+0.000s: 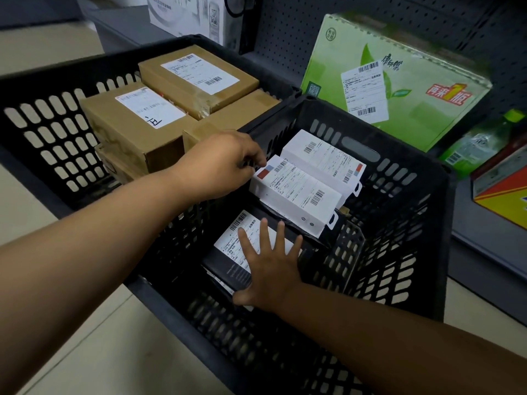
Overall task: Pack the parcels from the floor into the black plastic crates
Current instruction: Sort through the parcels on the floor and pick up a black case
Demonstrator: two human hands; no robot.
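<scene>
Reaching into the near black plastic crate (pixel 399 223), the left hand (pixel 219 163) is pinching a white labelled box (pixel 296 192), fingertips hidden; at six o'clock, the right hand (pixel 271 269) is pressing spread fingers on a black labelled parcel (pixel 228 269).

Two black slotted crates (pixel 399 223), brown cartons (pixel 134 124) in left, white labelled boxes (pixel 296 192) in right

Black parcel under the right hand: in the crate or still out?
In. The black parcel lies inside the near crate, right hand pressing flat on it.
</scene>
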